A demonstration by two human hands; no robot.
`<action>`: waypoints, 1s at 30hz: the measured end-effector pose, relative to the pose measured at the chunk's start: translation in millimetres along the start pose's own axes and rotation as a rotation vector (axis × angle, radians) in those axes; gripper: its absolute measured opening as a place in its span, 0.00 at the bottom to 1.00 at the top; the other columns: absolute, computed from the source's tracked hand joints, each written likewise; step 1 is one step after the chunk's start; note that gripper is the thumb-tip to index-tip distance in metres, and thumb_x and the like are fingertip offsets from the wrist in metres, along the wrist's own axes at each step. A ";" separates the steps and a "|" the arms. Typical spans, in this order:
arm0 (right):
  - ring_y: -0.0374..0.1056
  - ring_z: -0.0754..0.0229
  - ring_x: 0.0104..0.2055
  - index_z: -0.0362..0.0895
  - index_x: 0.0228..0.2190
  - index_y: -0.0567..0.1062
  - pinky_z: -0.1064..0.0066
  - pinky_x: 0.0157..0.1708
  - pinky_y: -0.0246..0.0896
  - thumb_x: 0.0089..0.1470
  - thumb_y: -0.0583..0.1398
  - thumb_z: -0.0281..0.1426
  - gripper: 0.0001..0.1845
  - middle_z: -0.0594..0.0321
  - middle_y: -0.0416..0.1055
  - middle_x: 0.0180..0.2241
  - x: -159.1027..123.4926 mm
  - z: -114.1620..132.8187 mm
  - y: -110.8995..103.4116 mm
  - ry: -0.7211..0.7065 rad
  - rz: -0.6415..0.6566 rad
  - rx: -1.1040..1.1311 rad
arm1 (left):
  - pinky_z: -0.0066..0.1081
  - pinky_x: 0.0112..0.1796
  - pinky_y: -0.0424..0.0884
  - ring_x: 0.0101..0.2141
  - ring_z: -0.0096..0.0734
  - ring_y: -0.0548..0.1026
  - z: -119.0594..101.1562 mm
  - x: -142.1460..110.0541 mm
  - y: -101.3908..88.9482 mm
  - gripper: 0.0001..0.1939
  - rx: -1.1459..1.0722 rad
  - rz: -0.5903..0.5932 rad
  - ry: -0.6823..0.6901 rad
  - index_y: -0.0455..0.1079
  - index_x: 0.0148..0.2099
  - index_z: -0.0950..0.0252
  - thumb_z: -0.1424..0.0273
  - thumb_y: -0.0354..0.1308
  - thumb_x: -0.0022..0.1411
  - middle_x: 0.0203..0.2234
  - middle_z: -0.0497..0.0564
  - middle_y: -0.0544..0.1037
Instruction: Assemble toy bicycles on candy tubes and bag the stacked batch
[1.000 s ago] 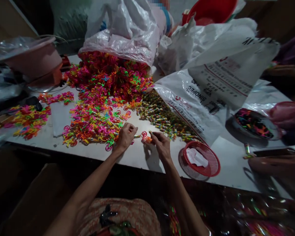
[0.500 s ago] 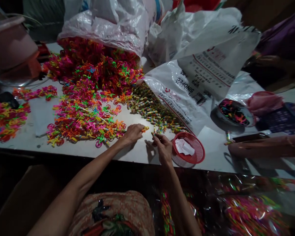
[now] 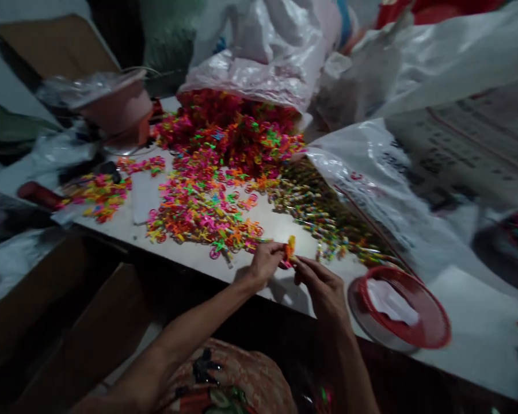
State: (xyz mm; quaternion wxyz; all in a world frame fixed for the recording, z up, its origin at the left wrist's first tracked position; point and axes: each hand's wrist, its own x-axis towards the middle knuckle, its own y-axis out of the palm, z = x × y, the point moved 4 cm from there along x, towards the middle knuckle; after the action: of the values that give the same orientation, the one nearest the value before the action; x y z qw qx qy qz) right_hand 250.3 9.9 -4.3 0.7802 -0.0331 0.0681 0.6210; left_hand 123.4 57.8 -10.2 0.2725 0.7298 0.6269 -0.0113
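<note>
My left hand (image 3: 266, 263) is closed in a pinch on a small yellow, orange and pink plastic toy (image 3: 290, 247), held up over the front of the table. Close against it, my right hand (image 3: 324, 286) has its thumb and fingers pressed together at the toy's lower end. What sits between those fingertips is too small and blurred to make out. Left of my hands spreads a heap of bright plastic toys (image 3: 202, 207), some with wheel-like rings. Beyond my right hand lies a pile of small patterned tubes (image 3: 323, 210).
A red mesh basket (image 3: 431, 310) with white paper (image 3: 392, 302) inside stands right of my right hand. White sacks (image 3: 259, 63) lie open behind the heaps. At the back left is a pink tub (image 3: 116, 109). Cardboard boxes (image 3: 90, 322) stand below the table's front edge.
My view has swung left. My hands, apart before, have come together at the yellow and orange toy, which my left hand has brought across to my right fingertips.
</note>
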 end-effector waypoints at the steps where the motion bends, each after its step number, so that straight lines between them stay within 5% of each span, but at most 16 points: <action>1: 0.62 0.61 0.24 0.47 0.32 0.82 0.67 0.28 0.58 0.44 0.67 0.41 0.13 0.65 0.68 0.20 1.2 4.0 -0.7 -0.024 0.000 -0.037 | 0.25 0.24 0.67 0.20 0.22 0.68 -0.7 -0.7 -1.2 0.16 -0.043 0.033 -0.016 0.72 0.24 0.67 0.58 0.66 0.45 0.18 0.46 0.72; 4: 0.63 0.59 0.26 0.48 0.30 0.83 0.66 0.29 0.59 0.41 0.68 0.42 0.14 0.64 0.68 0.20 5.0 14.5 0.9 -0.056 0.073 -0.147 | 0.27 0.24 0.68 0.20 0.24 0.71 -2.7 -3.3 -6.9 0.25 -0.112 0.143 -0.072 0.73 0.30 0.69 0.51 0.68 0.38 0.20 0.48 0.74; 9: 0.63 0.60 0.24 0.47 0.27 0.82 0.67 0.27 0.59 0.39 0.68 0.43 0.14 0.63 0.66 0.18 7.8 12.8 -0.2 0.007 0.021 -0.134 | 0.30 0.24 0.70 0.19 0.27 0.73 0.1 -2.3 -18.2 0.26 -0.174 0.202 -0.179 0.72 0.31 0.71 0.59 0.73 0.31 0.21 0.50 0.75; 15: 0.61 0.62 0.23 0.44 0.28 0.81 0.69 0.26 0.58 0.39 0.68 0.43 0.16 0.65 0.66 0.18 10.2 5.7 8.8 0.015 0.064 -0.186 | 0.29 0.23 0.69 0.19 0.27 0.72 3.4 -0.3 -26.8 0.28 -0.193 0.123 -0.156 0.72 0.32 0.71 0.66 0.75 0.25 0.21 0.48 0.74; 30: 0.61 0.68 0.15 0.43 0.21 0.78 0.74 0.17 0.54 0.30 0.73 0.41 0.17 0.66 0.70 0.16 14.1 1.5 33.1 0.234 0.106 0.242 | 0.26 0.26 0.72 0.20 0.25 0.74 -4.2 -15.0 -43.3 0.20 -0.222 0.128 -0.218 0.72 0.28 0.70 0.65 0.75 0.33 0.19 0.48 0.77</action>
State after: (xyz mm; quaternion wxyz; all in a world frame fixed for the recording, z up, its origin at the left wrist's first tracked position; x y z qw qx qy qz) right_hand 221.2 31.2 -3.8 0.7314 -0.0073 0.2345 0.6403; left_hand 78.9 48.7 -17.9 0.4182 0.7281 0.5431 -0.0038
